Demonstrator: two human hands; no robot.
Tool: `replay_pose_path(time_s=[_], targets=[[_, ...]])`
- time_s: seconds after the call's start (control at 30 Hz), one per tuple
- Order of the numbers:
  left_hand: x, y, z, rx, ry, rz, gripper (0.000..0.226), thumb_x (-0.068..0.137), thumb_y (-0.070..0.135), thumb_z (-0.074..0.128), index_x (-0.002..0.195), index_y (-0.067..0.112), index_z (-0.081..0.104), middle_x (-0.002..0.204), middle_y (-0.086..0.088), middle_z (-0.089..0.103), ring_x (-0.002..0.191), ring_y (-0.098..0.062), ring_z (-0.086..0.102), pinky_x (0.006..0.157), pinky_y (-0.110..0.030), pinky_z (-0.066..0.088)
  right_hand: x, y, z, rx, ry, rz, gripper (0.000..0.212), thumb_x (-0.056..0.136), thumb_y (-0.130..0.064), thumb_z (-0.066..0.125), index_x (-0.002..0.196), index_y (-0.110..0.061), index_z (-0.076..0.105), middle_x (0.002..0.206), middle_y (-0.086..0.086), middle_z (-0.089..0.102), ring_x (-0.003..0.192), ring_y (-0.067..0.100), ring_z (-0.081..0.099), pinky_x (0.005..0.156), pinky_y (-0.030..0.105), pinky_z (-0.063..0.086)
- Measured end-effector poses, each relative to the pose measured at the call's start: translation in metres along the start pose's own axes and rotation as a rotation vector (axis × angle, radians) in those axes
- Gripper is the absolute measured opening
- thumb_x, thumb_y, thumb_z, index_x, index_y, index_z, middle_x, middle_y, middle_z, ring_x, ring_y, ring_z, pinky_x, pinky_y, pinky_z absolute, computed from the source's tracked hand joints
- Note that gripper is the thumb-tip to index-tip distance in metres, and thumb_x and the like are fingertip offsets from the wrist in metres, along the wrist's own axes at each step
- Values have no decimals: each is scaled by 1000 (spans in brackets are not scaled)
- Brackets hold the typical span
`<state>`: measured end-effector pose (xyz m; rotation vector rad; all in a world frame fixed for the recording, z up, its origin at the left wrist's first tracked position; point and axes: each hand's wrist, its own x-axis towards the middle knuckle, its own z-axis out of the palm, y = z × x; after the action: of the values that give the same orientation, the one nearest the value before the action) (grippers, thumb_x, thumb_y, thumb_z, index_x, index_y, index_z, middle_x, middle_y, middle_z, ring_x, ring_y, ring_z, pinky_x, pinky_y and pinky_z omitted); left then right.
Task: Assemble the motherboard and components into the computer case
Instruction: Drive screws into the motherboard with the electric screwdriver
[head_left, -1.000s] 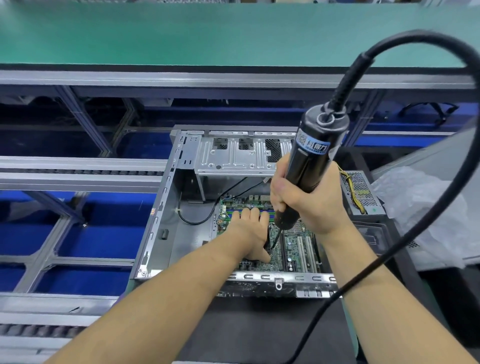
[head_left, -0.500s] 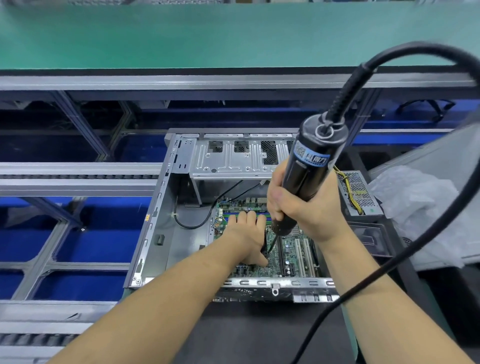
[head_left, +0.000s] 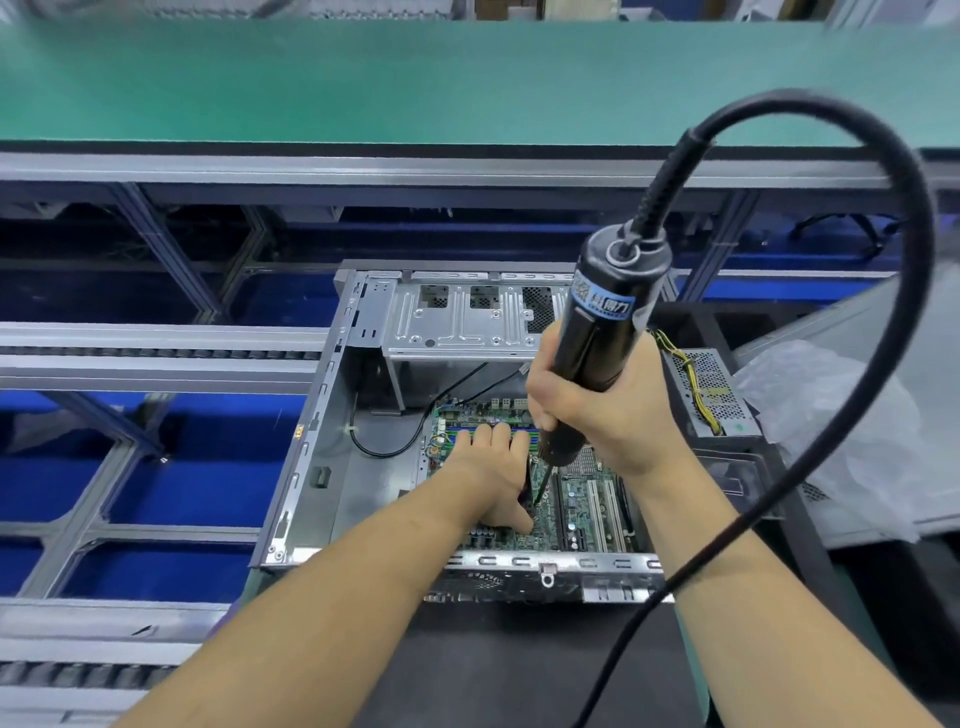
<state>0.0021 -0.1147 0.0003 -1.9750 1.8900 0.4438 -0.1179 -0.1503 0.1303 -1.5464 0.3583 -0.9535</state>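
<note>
1. A steel computer case (head_left: 332, 415) lies open-side up on a dark mat (head_left: 498, 665) at the near edge of the counter, the motherboard (head_left: 571, 514) seated flat on its floor toward the right wall.
2. The right hand (head_left: 602, 410) grips a black electric screwdriver (head_left: 597, 358) upright, its bit (head_left: 540, 486) angled down onto the board just beside the left thumb.
3. The left hand (head_left: 493, 473) presses on the motherboard, fingers straight and together over the blue memory slots (head_left: 457, 434).
4. A bare strip of case floor lies left of the board, crossed by a thin black cable (head_left: 384, 452).
5. The drive cage (head_left: 462, 322) spans the far wall; the screwdriver's thick cord (head_left: 904, 332) arcs right, over a power supply (head_left: 711, 395) and clear plastic wrap (head_left: 852, 431).
</note>
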Motion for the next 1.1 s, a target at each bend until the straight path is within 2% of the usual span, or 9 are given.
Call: replay_pose_path(time_s=[0.17, 0.27, 0.37, 0.47, 0.57, 0.73, 0.9, 1.1], targets=[[-6, -2, -1, -47, 73, 19, 94, 69, 64, 69, 135, 11, 28, 134, -14, 37, 121, -35, 37, 100, -50, 33, 7, 0, -2, 12, 110, -60, 30, 79, -31, 77, 65, -13, 58, 51, 6, 55, 42, 29, 49, 52, 37, 44], [-7, -3, -1, -83, 63, 28, 102, 70, 62, 70, 144, 12, 22, 140, -14, 34, 127, -37, 34, 106, -52, 30, 9, 1, -7, 20, 171, -68, 34, 81, -32, 77, 63, -12, 56, 50, 3, 54, 40, 28, 47, 52, 35, 45], [-7, -4, -4, -97, 48, 39, 103, 72, 60, 70, 147, 12, 19, 142, -14, 31, 130, -39, 31, 108, -54, 27, 19, -10, -16, 29, 154, -162, 35, 86, -44, 79, 68, -19, 62, 53, 0, 56, 41, 29, 49, 52, 35, 45], [-7, -4, -8, -94, 14, 38, 106, 74, 61, 70, 150, 12, 14, 146, -14, 27, 133, -39, 27, 111, -55, 24, 34, -13, -19, -69, 239, -180, 33, 83, -50, 78, 68, -24, 65, 53, -4, 58, 43, 27, 52, 53, 36, 46], [-5, -4, -8, -75, -16, 33, 110, 75, 63, 68, 152, 13, 8, 150, -13, 23, 137, -40, 23, 113, -55, 23, 37, -2, -19, -123, 296, -168, 38, 83, -49, 78, 62, -21, 61, 52, -3, 58, 44, 29, 54, 54, 35, 47], [-3, -5, -6, -74, -38, 43, 115, 75, 65, 67, 154, 14, 2, 155, -14, 17, 141, -41, 17, 114, -57, 20, 40, 7, -21, -98, 284, -153, 38, 83, -52, 76, 63, -23, 60, 52, -4, 58, 44, 26, 54, 54, 31, 47], [-2, -6, -6, -89, -40, 43, 115, 74, 65, 68, 154, 14, 2, 157, -15, 15, 143, -41, 15, 115, -58, 18, 41, 15, -23, -49, 271, -124, 55, 84, -48, 77, 66, -2, 54, 51, 0, 56, 43, 27, 52, 53, 30, 46], [-2, -6, -6, -94, -45, 43, 116, 74, 65, 69, 154, 15, 2, 158, -15, 12, 144, -42, 13, 116, -59, 16, 42, 12, -21, -23, 281, -152, 47, 83, -46, 78, 65, -10, 54, 51, 0, 56, 41, 27, 51, 51, 31, 46]])
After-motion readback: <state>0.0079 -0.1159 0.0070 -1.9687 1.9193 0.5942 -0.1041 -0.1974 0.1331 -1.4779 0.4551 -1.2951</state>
